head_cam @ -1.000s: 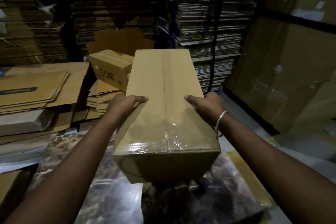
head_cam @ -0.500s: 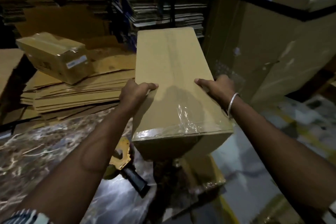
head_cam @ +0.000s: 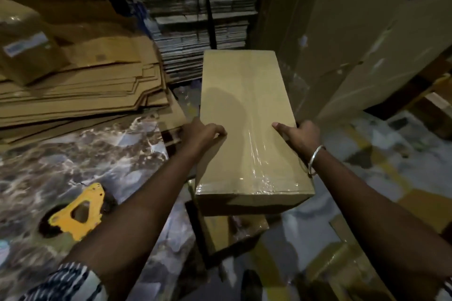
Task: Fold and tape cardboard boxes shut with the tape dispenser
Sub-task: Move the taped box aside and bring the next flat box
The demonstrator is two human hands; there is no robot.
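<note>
A long brown cardboard box (head_cam: 247,110) is held in the air in front of me, its top seam and near end covered with clear shiny tape. My left hand (head_cam: 204,133) grips its left edge with the thumb on top. On the right edge, my right hand (head_cam: 299,135) grips the same way, a metal bangle on the wrist. The yellow tape dispenser (head_cam: 79,212) lies on the marbled table (head_cam: 73,154) at lower left, under my left forearm and apart from both hands.
A stack of flattened cardboard (head_cam: 80,95) lies at the left, with a taped box (head_cam: 22,49) on it. Shelves of flat cartons (head_cam: 195,14) stand behind. Large cardboard sheets (head_cam: 354,44) lean at the right. Another box (head_cam: 234,234) sits below the held one.
The box has swung to the right with both hands still on it, and my view has turned right with it. The tape dispenser has come into sight at lower left.
</note>
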